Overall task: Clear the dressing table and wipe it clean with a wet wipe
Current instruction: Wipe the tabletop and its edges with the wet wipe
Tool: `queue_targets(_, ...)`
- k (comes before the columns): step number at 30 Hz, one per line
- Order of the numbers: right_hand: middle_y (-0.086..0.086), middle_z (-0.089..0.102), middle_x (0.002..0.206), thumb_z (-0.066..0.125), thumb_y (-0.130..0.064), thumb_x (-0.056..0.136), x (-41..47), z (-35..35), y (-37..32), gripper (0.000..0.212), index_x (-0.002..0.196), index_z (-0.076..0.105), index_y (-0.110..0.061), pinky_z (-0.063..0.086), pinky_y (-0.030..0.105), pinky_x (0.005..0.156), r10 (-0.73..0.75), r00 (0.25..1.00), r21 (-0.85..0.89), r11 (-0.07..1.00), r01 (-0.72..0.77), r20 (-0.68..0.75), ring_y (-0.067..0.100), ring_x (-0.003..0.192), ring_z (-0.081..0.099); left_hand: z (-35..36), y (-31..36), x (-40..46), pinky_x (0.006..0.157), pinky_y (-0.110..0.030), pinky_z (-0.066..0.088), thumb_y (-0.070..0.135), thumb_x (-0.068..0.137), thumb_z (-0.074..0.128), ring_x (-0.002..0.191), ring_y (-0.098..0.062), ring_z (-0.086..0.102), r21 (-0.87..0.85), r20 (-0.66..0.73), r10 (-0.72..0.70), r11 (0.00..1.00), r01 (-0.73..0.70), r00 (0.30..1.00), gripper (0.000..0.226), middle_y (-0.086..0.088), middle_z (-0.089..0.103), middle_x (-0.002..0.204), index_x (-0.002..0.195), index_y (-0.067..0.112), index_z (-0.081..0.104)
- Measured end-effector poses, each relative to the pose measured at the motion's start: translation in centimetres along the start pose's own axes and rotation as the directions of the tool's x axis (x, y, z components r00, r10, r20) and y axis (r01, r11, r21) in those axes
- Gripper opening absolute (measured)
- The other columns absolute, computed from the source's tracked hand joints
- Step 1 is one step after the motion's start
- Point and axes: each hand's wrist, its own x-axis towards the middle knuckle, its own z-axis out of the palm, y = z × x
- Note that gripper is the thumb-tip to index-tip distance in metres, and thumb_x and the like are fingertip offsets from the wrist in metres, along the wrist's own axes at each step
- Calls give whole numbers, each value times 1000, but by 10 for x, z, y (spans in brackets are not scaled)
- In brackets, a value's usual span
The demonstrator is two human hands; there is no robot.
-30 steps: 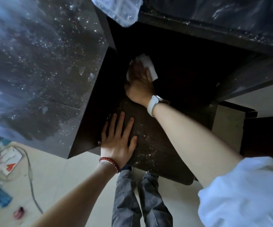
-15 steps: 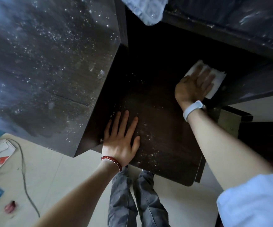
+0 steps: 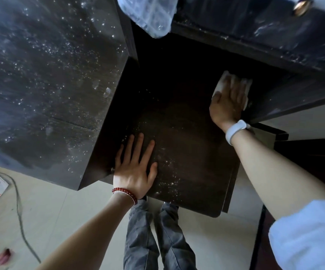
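Wiping is the step in hand: the right hand lies flat with fingers straight on a white wet wipe, pressing it onto the dark lower bench at about two o'clock in the view, hard against the side panel that rises there. The wipe shows only at its edges around the fingers. The left hand rests palm down, fingers spread and straight, holding nothing, at about seven o'clock on the same surface, apparently bracing the body. Between the two hands, toward six o'clock, a scatter of pale specks lies on the wood, so that near strip looks unwiped. The taller top at ten o'clock is also heavily speckled, and a clear plastic packet hangs over the edge at twelve o'clock. The next move probably calls for drawing the wipe back across toward eight o'clock in overlapping strokes, keeping flat pressure, and lifting the bracing hand out of the way so the patch beneath it gets cleaned too.
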Motion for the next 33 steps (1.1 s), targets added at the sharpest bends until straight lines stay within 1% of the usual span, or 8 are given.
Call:
queue_targets(4,5,-9,156,25,-28,97,-14,-4,-5,55,147,2,-28,-6,41,114,53,997,-10,999,-53,62,27,142,-13,1,0,-1,107,-44,14,43,85,31,137,-27,17,-4,-2,1,1000,-1,1000,57,-11,30,148,138,23,32)
queue_targets(11,5,-1,155,18,-36,94,-163,25,59,54,147,9,-26,-8,37,114,-298,947,-114,943,312,122,24,142,-9,0,0,0,108,-43,12,43,85,31,136,-27,17,-19,-7,3,1000,-3,1000,57,-12,32,147,137,22,33)
queue_targets(15,9,4,155,23,-32,95,-167,16,77,54,147,15,-18,7,44,117,-116,990,-43,992,120,86,23,143,-3,0,0,-1,108,-43,11,44,85,31,137,-27,15,-27,-4,1,1000,-1,1000,57,-12,30,148,138,22,32)
queue_targets(21,11,-6,156,30,-20,97,-115,7,60,61,146,-5,-10,28,46,111,165,986,236,958,-163,10,28,143,8,0,1,-2,108,-41,10,45,85,28,137,-26,13,-21,11,-12,1000,12,1000,58,-11,28,149,139,24,30)
queue_targets(25,19,-1,155,29,-16,97,-83,6,52,60,145,-3,-1,20,42,114,263,965,318,913,-254,18,32,142,9,0,1,-2,107,-41,10,45,84,29,136,-27,14,-13,8,-21,1000,21,1000,58,-12,29,148,138,24,31)
queue_targets(27,23,2,154,28,-16,97,-85,8,47,58,144,1,3,14,41,114,286,957,236,935,-265,-57,35,142,7,0,1,-1,107,-42,9,44,84,29,136,-27,14,-9,5,-20,1000,21,1000,58,-12,29,148,138,23,31)
queue_targets(31,10,-5,154,21,-25,96,-144,21,50,56,147,2,-9,-4,38,115,-84,996,-26,996,83,-30,26,143,-5,-1,2,-1,107,-41,10,44,84,29,136,-29,18,-19,6,-23,1000,23,1000,57,-13,30,148,137,22,33)
queue_targets(33,9,7,155,20,-29,92,-167,24,59,57,146,13,-12,5,42,116,-266,963,-57,961,269,51,24,142,3,-1,2,-2,107,-41,10,44,84,29,136,-31,21,-24,5,-22,999,22,1000,57,-14,31,147,136,21,34)
